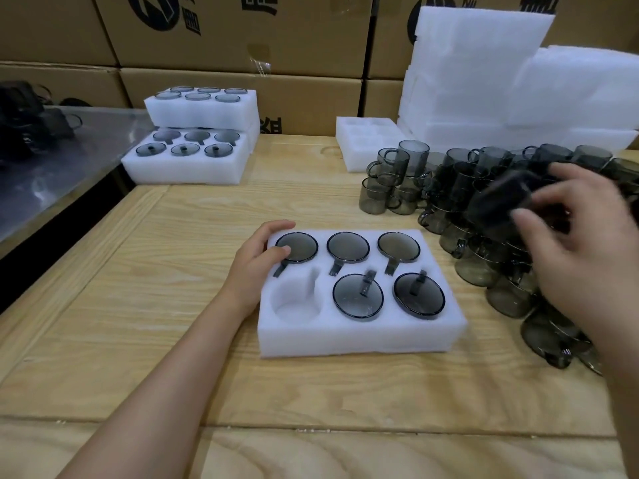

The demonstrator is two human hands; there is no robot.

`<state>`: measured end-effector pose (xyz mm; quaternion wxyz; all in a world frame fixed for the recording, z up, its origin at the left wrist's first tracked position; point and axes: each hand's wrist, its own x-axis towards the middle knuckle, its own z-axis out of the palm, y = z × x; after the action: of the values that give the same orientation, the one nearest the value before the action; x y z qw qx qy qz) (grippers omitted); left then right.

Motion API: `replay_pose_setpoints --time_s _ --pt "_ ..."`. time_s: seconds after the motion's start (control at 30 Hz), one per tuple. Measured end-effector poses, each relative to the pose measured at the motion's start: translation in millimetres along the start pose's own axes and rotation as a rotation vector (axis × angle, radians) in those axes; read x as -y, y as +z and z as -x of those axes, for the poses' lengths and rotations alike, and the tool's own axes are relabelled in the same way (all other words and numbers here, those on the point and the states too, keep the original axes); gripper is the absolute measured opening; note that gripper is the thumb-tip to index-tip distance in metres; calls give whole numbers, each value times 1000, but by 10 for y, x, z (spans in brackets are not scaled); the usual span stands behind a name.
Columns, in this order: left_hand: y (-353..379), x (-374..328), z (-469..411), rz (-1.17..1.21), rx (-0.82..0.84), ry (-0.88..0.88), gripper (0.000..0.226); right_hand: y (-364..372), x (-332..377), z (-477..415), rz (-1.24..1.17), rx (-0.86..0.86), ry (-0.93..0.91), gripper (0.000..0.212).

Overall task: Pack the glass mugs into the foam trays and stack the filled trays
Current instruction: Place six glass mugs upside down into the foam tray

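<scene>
A white foam tray (359, 335) lies on the wooden table in front of me, with several smoky glass mugs set upside down in its pockets. Its near-left pocket (296, 300) holds nothing. My left hand (257, 262) rests on the tray's far-left corner, thumb against the far-left mug (296, 247). My right hand (584, 236) grips a dark glass mug (501, 198), blurred, above the heap of loose mugs (484, 216) at the right.
Two filled foam trays (193, 167) are stacked at the far left, the upper one (204, 112) set back. An unfilled tray (363, 143) and a pile of foam sheets (484, 81) stand at the back right. Cardboard boxes (242, 46) wall the rear. A metal surface (52, 174) adjoins the table's left edge.
</scene>
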<state>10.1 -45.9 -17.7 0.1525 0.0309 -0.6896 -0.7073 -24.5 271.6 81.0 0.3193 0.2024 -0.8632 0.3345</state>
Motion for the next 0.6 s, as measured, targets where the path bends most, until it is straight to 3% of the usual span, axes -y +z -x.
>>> replay_pose_setpoints --time_s 0.1,0.13,0.4,0.6 --pt "-4 -4 8 -13 7 -2 38 270 531 13 -563 265 140 28" --pt "-4 -3 9 -18 6 1 38 387 658 13 -640 348 177 28" --pt "-11 22 -1 27 22 58 42 935 1016 -144 -605 642 70 16" --pt "48 -169 94 -171 -252 387 35 953 984 -297 -529 695 22 10"
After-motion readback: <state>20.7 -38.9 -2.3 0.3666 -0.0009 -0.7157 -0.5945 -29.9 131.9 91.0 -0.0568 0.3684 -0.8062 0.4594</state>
